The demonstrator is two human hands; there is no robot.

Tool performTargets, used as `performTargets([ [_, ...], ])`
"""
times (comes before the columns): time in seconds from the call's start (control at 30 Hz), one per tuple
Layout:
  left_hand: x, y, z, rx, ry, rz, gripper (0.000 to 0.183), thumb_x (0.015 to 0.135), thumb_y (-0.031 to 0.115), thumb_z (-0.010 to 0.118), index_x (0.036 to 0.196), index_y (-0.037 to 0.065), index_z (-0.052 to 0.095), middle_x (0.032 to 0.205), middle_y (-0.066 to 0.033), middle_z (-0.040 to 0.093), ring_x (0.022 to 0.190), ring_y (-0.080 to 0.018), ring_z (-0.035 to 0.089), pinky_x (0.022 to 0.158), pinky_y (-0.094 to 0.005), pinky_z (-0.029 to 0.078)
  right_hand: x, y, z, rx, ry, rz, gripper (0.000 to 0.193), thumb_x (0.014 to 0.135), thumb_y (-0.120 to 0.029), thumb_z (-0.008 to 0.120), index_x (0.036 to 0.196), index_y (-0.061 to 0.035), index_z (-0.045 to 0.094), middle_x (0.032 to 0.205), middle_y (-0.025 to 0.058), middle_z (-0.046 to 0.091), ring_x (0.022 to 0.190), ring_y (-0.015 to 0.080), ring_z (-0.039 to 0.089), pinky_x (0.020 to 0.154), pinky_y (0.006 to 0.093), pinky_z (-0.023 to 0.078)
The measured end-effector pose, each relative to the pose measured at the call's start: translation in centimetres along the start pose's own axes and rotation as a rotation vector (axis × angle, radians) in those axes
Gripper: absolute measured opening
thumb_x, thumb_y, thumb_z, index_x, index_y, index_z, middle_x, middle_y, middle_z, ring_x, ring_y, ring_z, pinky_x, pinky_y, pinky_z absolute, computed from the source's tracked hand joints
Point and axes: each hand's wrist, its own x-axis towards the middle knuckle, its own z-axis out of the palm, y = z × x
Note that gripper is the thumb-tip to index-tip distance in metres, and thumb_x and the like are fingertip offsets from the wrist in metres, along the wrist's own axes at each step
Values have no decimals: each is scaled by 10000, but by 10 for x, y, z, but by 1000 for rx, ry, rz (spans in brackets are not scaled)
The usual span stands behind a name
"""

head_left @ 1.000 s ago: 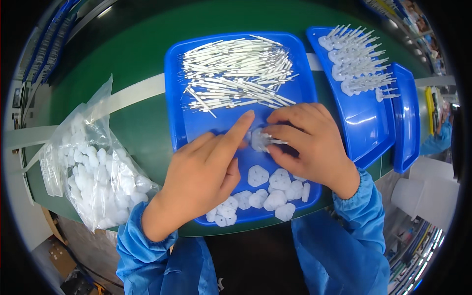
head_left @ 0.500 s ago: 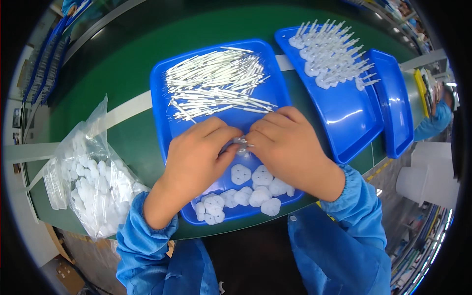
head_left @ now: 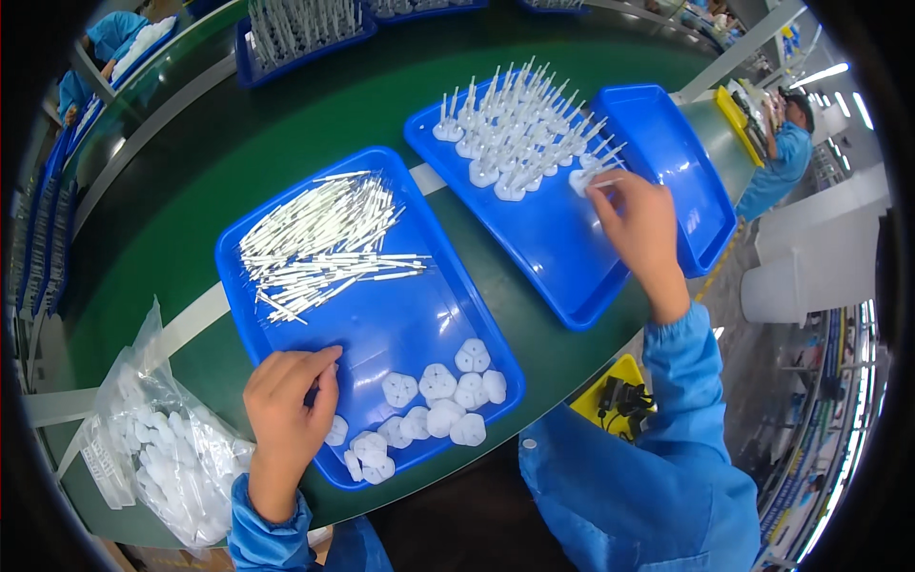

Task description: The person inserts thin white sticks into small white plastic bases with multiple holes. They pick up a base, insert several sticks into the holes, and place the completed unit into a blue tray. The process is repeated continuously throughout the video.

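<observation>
My right hand [head_left: 640,229] is over the right-hand tray, thumb and fingertips pinched on a translucent white flower-shaped piece with a thin upright stem [head_left: 579,181]. That piece is at the near right end of several rows of similar stemmed pieces [head_left: 519,133] standing on the blue tray [head_left: 534,243]. My left hand [head_left: 289,405] hovers at the left edge of another blue tray [head_left: 381,329], fingers loosely bent, thumb apart, nothing seen in it. Thin white sticks [head_left: 324,234] lie heaped at that tray's far end. Loose white flower-shaped discs [head_left: 437,381] lie at its near end.
A clear plastic bag of white discs [head_left: 176,458] sits at the left. An empty blue tray [head_left: 667,162] adjoins the right-hand one. Filled trays [head_left: 303,43] stand across the green table [head_left: 172,238]. A yellow bin [head_left: 610,381] is below the edge; co-workers [head_left: 789,157] are farther off.
My hands have parted from their meeting over the stick tray. The right has moved right to the stemmed pieces with one pinched; the left has drawn back left. The view has shifted rightward.
</observation>
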Motion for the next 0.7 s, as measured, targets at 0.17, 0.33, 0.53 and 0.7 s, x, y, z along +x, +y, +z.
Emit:
performTargets([
  [0.17, -6, -3, -3, 2, 26, -8, 228, 895, -67, 767, 1086, 31, 844, 887, -105, 789, 772, -269, 732, 738, -372, 567, -7, -2, 5, -50, -95, 161, 148, 978, -213, 790, 1053, -87, 810, 993, 108, 818, 848, 307, 792, 770, 436, 611],
  [0.33, -5, -3, 0, -15, 33, -13, 230, 900, -60, 768, 1098, 30, 842, 881, -102, 792, 768, -266, 730, 734, -373, 564, -11, -4, 14, -195, -65, -19, 150, 978, -218, 791, 1049, -89, 818, 1022, 84, 811, 1009, 323, 780, 889, 447, 575],
  [0.53, -5, -6, -2, -56, 52, 0, 173, 924, -10, 787, 1084, 20, 846, 880, -99, 799, 768, -260, 735, 741, -372, 567, -16, -112, 19, 35, -46, -505, 115, 933, -192, 804, 1020, -116, 798, 1023, 50, 797, 928, 256, 757, 875, 404, 540],
  [0.7, -7, -10, 2, -12, 86, 7, 176, 923, 1, 799, 1086, 36, 855, 910, -92, 802, 800, -262, 732, 743, -373, 569, 1, -180, 78, 68, -54, -709, 33, 898, -147, 767, 918, -121, 765, 915, 46, 750, 899, 236, 746, 920, 387, 539],
])
